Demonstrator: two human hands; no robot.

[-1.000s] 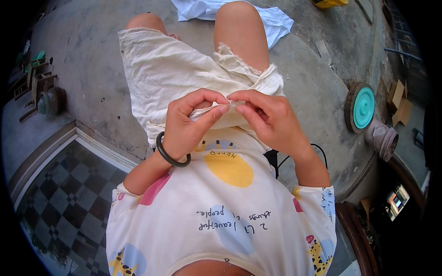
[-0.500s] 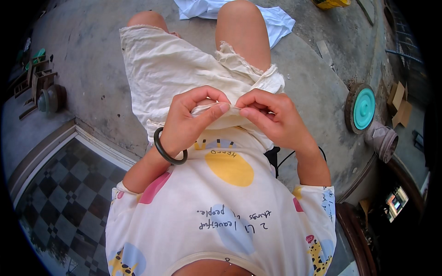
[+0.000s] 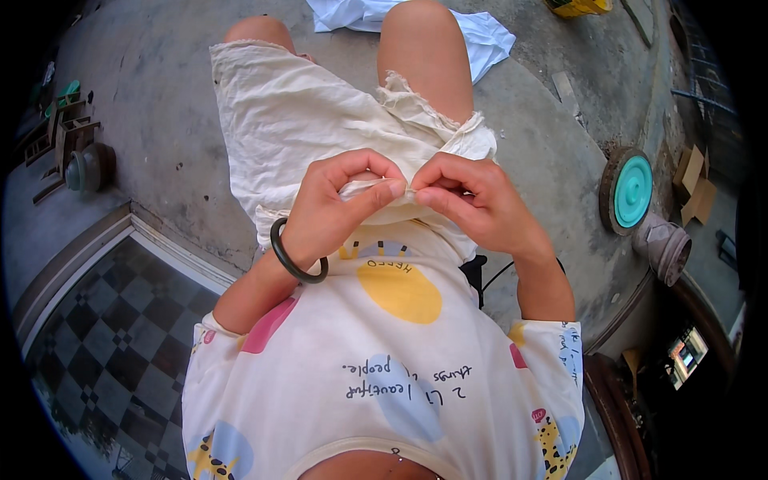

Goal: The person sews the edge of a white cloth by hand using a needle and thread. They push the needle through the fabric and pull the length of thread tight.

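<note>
Across my lap lies a cream cloth (image 3: 296, 120) with frayed edges, creased and bunched toward my waist. My left hand (image 3: 340, 196), with a dark bangle (image 3: 298, 268) at its wrist, pinches a fold of this cloth between thumb and forefinger. Close beside it, my right hand (image 3: 484, 204) is pinched too, its fingertips at the same gathered edge. The two sets of fingertips almost touch. Whether a needle or thread is between them is too small to tell.
Beyond my knees a white cloth (image 3: 490, 44) lies on the concrete floor (image 3: 536, 160). To the right are a turquoise round lid (image 3: 633, 190), a grey bucket (image 3: 664, 248) and an opened cardboard box (image 3: 694, 184). Wooden stools (image 3: 70, 136) stand at the left, near a checkered floor (image 3: 120, 336).
Both hands keep their pinch on the cloth. My left fingertips have shifted slightly right, closing the small gap to the right ones.
</note>
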